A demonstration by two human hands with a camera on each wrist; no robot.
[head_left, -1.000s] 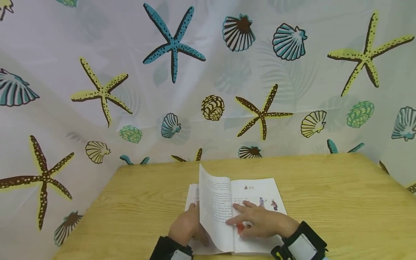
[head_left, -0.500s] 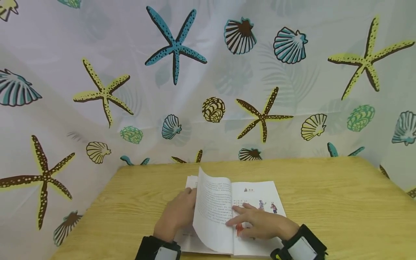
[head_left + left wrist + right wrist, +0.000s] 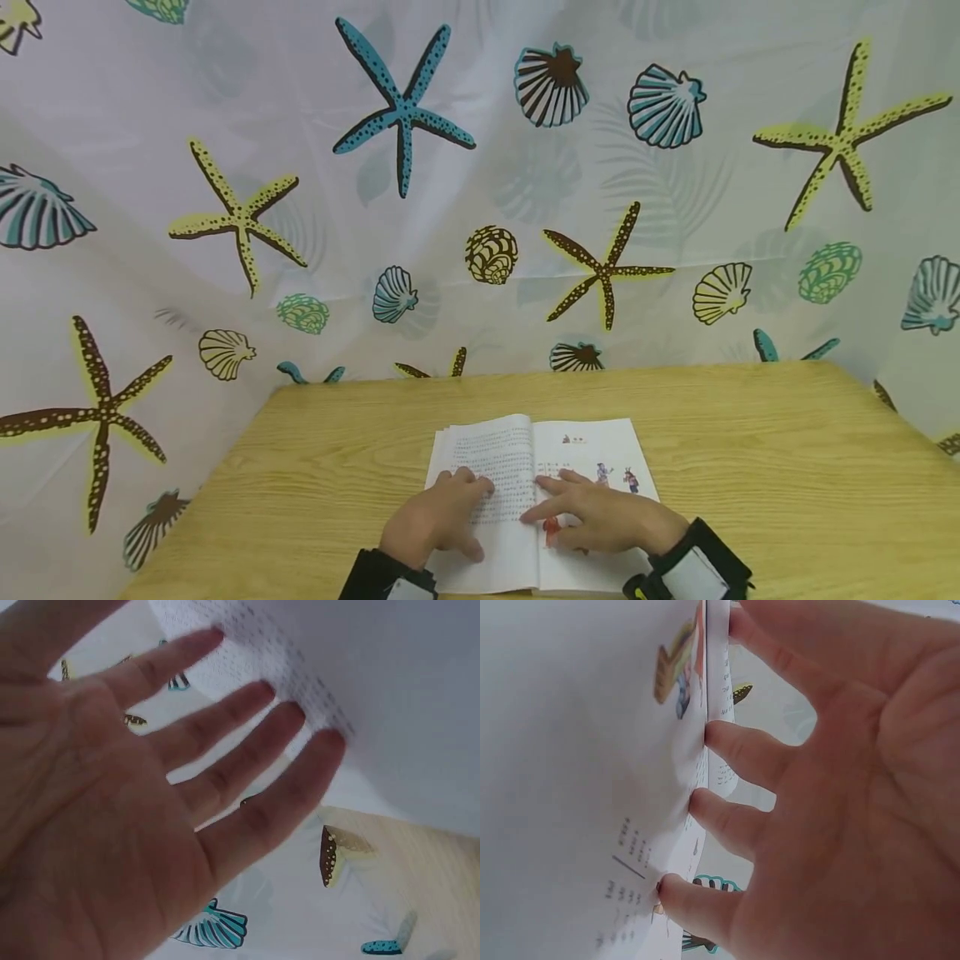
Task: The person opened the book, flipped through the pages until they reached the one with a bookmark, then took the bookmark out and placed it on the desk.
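An open book [image 3: 498,450] lies on the table, printed text on its left page and small coloured pictures on its right page [image 3: 577,571]. On the left page rests my left hand [image 3: 438,517], thumb and fingers spread. The left wrist view shows that hand [image 3: 150,787] with its fingers fairly straight and their tips at the text. My right hand [image 3: 600,512] touches the right page near the spine, partly covering a red picture. Its spread fingertips press on the paper in the right wrist view, where the palm [image 3: 832,772] stands off the page.
The book lies near the front of a wooden table [image 3: 360,425]. Behind and at both sides hangs a white cloth [image 3: 450,217] printed with starfish and shells. Each wrist wears a black strap [image 3: 708,554] with a pale panel.
The raised page has come down to the left and now lies flat. My left hand has moved from behind that page to on top of it. The right hand has stayed in place.
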